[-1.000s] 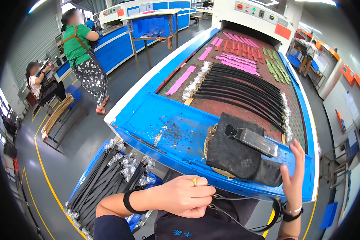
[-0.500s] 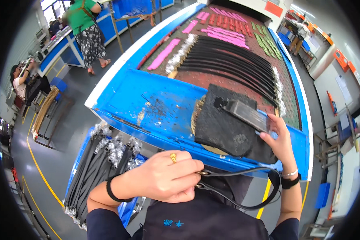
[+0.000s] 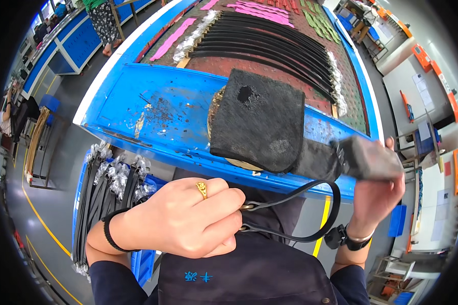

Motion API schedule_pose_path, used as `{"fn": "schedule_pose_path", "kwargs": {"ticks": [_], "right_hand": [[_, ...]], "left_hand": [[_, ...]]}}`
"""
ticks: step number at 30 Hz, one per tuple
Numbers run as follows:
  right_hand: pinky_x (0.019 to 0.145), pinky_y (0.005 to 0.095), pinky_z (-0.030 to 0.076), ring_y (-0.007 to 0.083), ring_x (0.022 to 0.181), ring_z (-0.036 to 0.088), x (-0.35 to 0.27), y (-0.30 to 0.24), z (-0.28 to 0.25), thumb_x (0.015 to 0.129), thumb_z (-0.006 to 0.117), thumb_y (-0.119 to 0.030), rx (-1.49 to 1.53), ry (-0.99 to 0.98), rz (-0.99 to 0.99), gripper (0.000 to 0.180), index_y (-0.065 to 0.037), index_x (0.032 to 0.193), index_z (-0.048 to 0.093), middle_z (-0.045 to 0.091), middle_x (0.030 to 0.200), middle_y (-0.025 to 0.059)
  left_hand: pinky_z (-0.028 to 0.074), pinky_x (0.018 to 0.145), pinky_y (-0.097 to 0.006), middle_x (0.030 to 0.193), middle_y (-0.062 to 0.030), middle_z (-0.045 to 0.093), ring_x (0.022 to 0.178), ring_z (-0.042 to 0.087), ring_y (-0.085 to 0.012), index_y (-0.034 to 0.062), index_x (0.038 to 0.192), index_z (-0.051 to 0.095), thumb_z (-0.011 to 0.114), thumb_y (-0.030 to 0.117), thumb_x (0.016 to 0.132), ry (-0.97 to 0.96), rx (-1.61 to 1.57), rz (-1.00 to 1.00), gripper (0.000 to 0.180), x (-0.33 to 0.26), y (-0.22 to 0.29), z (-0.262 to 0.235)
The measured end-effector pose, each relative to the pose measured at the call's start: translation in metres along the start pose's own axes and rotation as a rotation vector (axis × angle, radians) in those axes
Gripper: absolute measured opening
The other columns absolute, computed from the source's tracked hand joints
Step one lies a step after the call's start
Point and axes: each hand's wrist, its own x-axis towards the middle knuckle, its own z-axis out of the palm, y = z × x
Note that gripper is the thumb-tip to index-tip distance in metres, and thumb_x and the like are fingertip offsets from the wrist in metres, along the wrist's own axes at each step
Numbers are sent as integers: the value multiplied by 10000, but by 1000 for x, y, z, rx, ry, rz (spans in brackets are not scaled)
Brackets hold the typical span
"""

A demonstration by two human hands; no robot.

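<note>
My left hand point(image 3: 188, 218) is closed in a fist around the metal-ringed ends of a thin black strap point(image 3: 335, 203), whose loop arches out to the right. My right hand point(image 3: 379, 201) grips a dark, rectangular block point(image 3: 374, 160), smeared by motion and held tilted right of the black pad. That pad point(image 3: 269, 127), matted and with a shiny wet-looking black patch, lies on a round tan base point(image 3: 216, 109) at the front of the blue bench. A flap of dark cloth point(image 3: 318, 158) extends from under the pad toward the block.
Rows of black straps point(image 3: 259, 48) with wrapped ends lie across the bench, with pink strips point(image 3: 173, 39) and green strips point(image 3: 320, 25) beyond. A blue crate of black straps point(image 3: 99, 203) stands below left. The blue bench rim point(image 3: 152, 145) is nearby; another person point(image 3: 104, 23) stands far left.
My right hand has lifted the block off the pad and brought it right and nearer, turning it. My left hand still holds the strap. The whole view has shifted.
</note>
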Motion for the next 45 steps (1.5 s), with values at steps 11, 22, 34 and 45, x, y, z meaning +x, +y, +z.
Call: {"fn": "schedule_pose_path", "kwargs": {"ticks": [11,22,34,45], "right_hand": [[691,320,535,200,883,522,-47,10,14,596,695,-350,-404,-13,-53,786,-57,1205,294,424,1015,129],[728,345,549,203,892,527,-46,8,10,598,695,-330,-402,-73,-31,758,-59,1190,306,410,1020,126],[733,326,544,178,862,532,-48,4,8,581,736,-291,-412,-83,-108,755,-71,1175,324,408,1014,114],[640,240,438,136,755,477,-46,-7,13,468,808,-406,-314,181,-81,844,-121,1129,366,461,933,78]], "left_hand": [[340,369,-239,691,-81,529,449,441,-150,16,594,540,561,75,456,-73,-92,11,151,19,5,8],[337,368,-238,686,-80,529,449,430,-144,11,599,542,565,82,471,-83,-118,17,148,19,6,9],[326,366,-247,679,-59,525,448,428,-145,39,600,541,564,66,451,-78,-163,-25,153,17,4,10],[339,391,-249,708,-54,554,456,425,-139,52,588,560,593,123,580,-35,26,7,79,16,8,3]]}}
